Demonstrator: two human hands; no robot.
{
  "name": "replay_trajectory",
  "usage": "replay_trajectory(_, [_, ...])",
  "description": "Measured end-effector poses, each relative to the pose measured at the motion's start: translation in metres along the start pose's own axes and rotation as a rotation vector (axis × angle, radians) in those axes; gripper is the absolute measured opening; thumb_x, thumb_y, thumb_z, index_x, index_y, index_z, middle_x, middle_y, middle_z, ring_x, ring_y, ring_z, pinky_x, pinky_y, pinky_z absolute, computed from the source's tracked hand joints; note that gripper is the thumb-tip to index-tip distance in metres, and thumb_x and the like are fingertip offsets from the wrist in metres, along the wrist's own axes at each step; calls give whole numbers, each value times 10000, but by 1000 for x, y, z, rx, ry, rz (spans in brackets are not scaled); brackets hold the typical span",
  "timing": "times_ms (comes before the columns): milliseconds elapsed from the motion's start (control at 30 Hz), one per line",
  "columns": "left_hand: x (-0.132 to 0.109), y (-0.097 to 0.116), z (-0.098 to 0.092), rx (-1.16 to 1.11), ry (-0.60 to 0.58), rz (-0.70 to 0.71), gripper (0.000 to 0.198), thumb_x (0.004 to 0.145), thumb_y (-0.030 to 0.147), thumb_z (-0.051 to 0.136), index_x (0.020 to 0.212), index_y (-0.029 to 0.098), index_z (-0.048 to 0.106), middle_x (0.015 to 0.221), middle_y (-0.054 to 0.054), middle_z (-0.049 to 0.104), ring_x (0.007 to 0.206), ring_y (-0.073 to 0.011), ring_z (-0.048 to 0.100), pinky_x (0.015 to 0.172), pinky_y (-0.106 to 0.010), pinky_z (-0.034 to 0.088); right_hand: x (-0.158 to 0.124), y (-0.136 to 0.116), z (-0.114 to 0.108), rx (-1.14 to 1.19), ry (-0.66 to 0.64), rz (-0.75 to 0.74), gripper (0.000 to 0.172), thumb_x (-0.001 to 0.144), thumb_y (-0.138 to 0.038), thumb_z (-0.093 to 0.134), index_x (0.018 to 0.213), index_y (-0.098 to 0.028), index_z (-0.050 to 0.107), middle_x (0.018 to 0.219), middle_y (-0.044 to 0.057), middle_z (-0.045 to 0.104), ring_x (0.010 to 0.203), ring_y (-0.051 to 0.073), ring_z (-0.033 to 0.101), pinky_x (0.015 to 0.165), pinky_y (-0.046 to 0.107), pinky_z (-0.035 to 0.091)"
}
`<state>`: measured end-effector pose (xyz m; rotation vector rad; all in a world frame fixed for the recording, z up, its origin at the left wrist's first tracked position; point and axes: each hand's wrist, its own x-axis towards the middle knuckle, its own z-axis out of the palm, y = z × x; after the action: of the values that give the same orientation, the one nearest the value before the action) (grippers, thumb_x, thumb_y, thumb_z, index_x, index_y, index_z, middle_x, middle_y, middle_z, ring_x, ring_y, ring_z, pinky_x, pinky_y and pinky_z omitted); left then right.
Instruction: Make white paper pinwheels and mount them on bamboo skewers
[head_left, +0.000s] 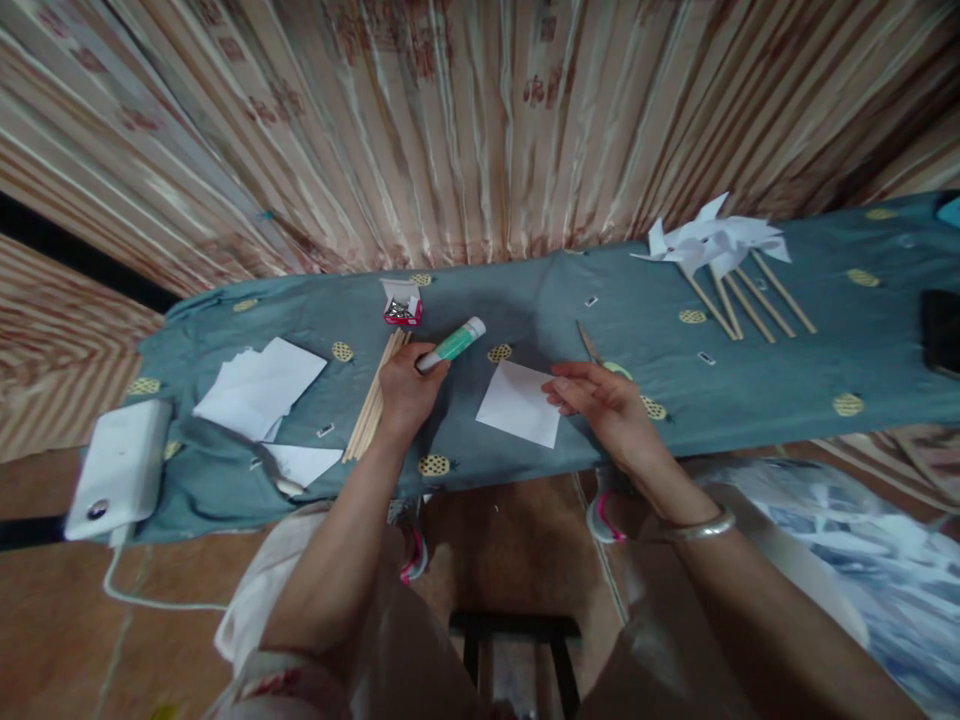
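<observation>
My left hand is closed around a white and green glue stick, which slants up to the right above the cloth. Beneath that wrist lies a bundle of wooden sticks. A square of white paper lies flat between my two hands. At its right edge is my right hand, fingers stretched out and loosely apart, the tips at the paper's corner. Just beyond those fingers, scissors point away, their handles partly hidden by the hand.
A small red box of shiny metal pieces stands behind the sticks. White paper sheets and a white power bank with a cable are at left. Several paper pinwheels on sticks lie at right. A curtain hangs behind the narrow table.
</observation>
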<state>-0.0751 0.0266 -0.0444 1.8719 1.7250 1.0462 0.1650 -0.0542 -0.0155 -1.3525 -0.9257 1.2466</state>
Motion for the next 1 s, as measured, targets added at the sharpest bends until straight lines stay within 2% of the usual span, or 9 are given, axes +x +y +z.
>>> replay_trajectory(133, [3, 0, 2, 64, 16, 32, 167, 736, 266, 659, 874, 178, 696, 879, -68, 700, 866, -238, 634, 839, -345, 460, -1, -1, -4, -7, 8, -9, 350, 626, -469, 814, 833, -218, 684, 732, 24, 742, 643, 144, 651, 591, 270, 502])
replay_trajectory(300, [5, -1, 1, 119, 9, 21, 161, 749, 290, 640, 853, 174, 682, 865, -73, 689, 853, -253, 640, 831, -365, 463, -2, -3, -10, -9, 19, -10, 369, 629, -483, 813, 853, -215, 695, 751, 29, 746, 669, 148, 662, 599, 270, 510])
replay_trajectory(433, [4, -2, 1, 161, -18, 54, 260, 763, 291, 645, 988, 162, 660, 997, -106, 686, 943, -276, 630, 891, -399, 465, -3, -4, -14, -14, 15, -12, 374, 629, -489, 816, 856, -216, 698, 758, 34, 747, 677, 156, 667, 598, 276, 513])
replay_trajectory(567, [-1, 7, -2, 200, -1, 187, 473, 765, 296, 694, 1199, 150, 578, 1220, -146, 613, 1157, -311, 543, 1020, -456, 405, -3, -3, -17, -39, 9, -38, 377, 649, -495, 802, 874, -211, 696, 767, 40, 747, 684, 160, 669, 590, 272, 509])
replay_trajectory(633, [-9, 17, -5, 209, 34, 309, 461, 784, 296, 699, 1207, 163, 574, 1260, -134, 585, 1204, -302, 508, 1047, -452, 387, -4, -1, -18, -70, 6, -65, 364, 673, -491, 784, 885, -209, 694, 778, 42, 746, 696, 161, 670, 600, 271, 511])
replay_trajectory(667, [-16, 22, -6, 198, 16, 385, 415, 806, 295, 685, 1187, 166, 584, 1240, -126, 593, 1172, -287, 526, 1030, -442, 404, -4, 0, -19, -99, 3, -80, 353, 690, -487, 770, 891, -207, 694, 786, 44, 746, 703, 163, 670, 606, 273, 512])
replay_trajectory(800, [-51, 41, -5, 161, -187, 659, 222, 879, 273, 619, 1074, 167, 621, 1059, -87, 654, 993, -233, 586, 884, -392, 484, -9, 6, -22, -325, -20, -163, 258, 787, -433, 680, 888, -197, 707, 813, 49, 742, 704, 174, 662, 626, 293, 513])
replay_trajectory(900, [-71, 45, 1, 161, -305, 741, 205, 889, 232, 606, 1074, 144, 617, 1046, -93, 666, 953, -223, 583, 819, -368, 496, -16, 11, -22, -524, -47, -270, 176, 844, -333, 613, 911, -209, 719, 894, 52, 742, 778, 191, 674, 715, 330, 537])
replay_trajectory(1000, [-76, 45, 8, 173, -351, 779, 171, 902, 214, 586, 1056, 151, 626, 1045, -85, 675, 954, -218, 585, 800, -358, 496, -22, 17, -21, -659, -98, -391, 177, 863, -245, 572, 964, -227, 716, 1043, 66, 726, 978, 225, 672, 880, 392, 531])
